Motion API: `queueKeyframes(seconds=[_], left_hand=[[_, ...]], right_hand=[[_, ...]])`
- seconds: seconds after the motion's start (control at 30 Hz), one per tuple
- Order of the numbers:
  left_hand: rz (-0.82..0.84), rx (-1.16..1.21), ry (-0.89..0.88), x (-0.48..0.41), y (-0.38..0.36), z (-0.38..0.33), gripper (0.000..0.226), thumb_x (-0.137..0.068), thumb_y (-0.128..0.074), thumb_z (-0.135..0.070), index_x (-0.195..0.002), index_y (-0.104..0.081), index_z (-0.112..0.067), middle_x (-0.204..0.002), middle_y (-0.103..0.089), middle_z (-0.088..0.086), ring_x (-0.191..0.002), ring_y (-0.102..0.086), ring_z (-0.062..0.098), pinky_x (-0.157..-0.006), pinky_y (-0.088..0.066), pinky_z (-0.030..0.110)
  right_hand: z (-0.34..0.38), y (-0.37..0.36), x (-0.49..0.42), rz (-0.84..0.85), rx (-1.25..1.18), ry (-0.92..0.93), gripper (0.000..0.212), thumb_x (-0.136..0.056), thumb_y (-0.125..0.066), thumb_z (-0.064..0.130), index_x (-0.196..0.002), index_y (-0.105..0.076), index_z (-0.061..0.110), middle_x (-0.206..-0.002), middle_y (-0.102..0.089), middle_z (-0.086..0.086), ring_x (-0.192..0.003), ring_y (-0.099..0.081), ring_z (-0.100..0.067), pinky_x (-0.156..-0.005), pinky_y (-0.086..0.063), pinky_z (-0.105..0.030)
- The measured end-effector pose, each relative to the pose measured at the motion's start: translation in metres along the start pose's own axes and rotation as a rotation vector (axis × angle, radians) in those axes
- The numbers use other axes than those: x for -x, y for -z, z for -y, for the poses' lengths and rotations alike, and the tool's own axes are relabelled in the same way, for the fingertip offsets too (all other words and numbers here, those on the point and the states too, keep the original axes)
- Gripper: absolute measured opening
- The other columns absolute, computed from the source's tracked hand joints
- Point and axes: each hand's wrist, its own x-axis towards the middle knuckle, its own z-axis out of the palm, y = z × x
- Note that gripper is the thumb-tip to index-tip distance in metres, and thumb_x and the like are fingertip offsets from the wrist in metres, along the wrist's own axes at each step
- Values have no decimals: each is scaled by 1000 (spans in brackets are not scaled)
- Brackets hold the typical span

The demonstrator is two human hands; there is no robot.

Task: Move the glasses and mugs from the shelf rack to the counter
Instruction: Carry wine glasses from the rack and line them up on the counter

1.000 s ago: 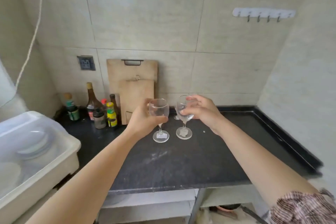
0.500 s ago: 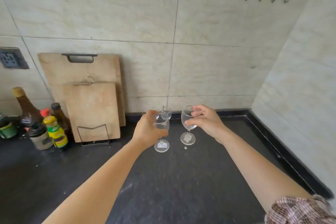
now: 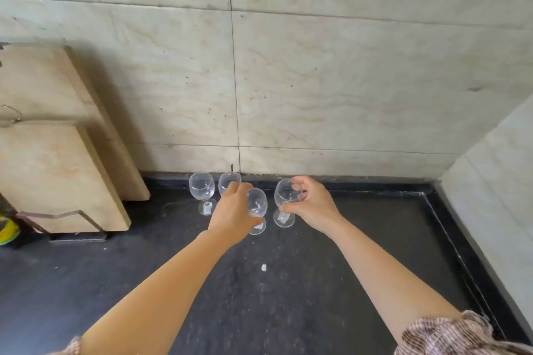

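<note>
Four wine glasses crowd the centre of the frame on the dark counter (image 3: 288, 311): a left glass (image 3: 257, 204) gripped at the bowl by the left hand (image 3: 235, 217), a right glass (image 3: 285, 199) gripped at the bowl by the right hand (image 3: 310, 206). A second ago both were held above the counter farther from the wall; now their feet appear down beside two back glasses (image 3: 202, 186) (image 3: 227, 181), so this pair looks delivered. All four appear empty. Cutting boards (image 3: 57, 153) lean at left; the rack is out of view.
</note>
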Motion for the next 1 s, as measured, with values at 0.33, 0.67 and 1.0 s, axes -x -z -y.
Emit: queueKeyframes(seconds=[0.33,0.67,1.0], left_hand=[[22,-244,-73,-61,-27,-12,69,-77,-74,-19,-136,-38,-14,-137,-42,3,-118,-49,23,-82,-45,30],[41,-357,-59,-72,-38,-10,76,-80,-72,-17,-142,-29,-11,-137,-41,8,-121,-46,26,-86,-47,32],[67,-395,-60,-71,-40,-4,83,-84,-67,-14,-148,-13,-8,-145,-32,10,-130,-39,27,-93,-45,31]], right_hand=[[-41,9,-60,42,11,-35,69,-64,-83,16,-126,-54,21,-123,-58,5,-105,-56,-14,-82,-46,-28],[-48,-3,-83,114,83,-2,71,-68,-81,19,-132,-50,20,-130,-56,3,-111,-53,-14,-85,-44,-28],[-51,-9,-82,154,152,-19,73,-66,-79,19,-131,-48,24,-130,-56,3,-110,-53,-14,-82,-43,-27]])
